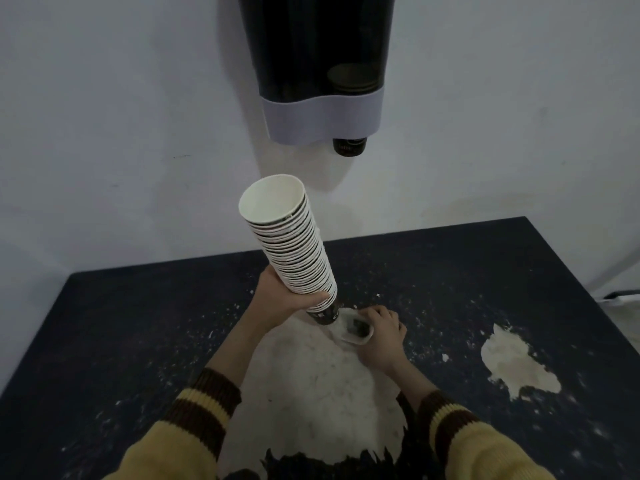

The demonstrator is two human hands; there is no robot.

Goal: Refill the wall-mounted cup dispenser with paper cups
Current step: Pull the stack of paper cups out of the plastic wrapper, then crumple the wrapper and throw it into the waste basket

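The top of the cup dispenser (317,64) on the wall is cut off by the frame edge, and its dark front lets you make out only a faint short pile of cups low on its right side; how many, you cannot tell. One dark cup bottom (349,147) pokes out below the dispenser's pale lower band. Your left hand (291,296) is wrapped around the lower end of one tall stack of paper cups (294,247), which is lifted off the table and leans left, its white open mouth facing up; the rims are packed too tightly for a sure count. The bottom of the stack is partly hidden behind your fingers. Your right hand (381,337) is curled round one loose cup (356,329), lying on its side just beside the base of the stack; its far part is covered by your fingers and blurred. Both hands are over the dark table (138,323), which has two worn pale patches, a big one under your forearms and a smaller one to the right. Two yellow sleeves with brown stripes run off the lower edge.
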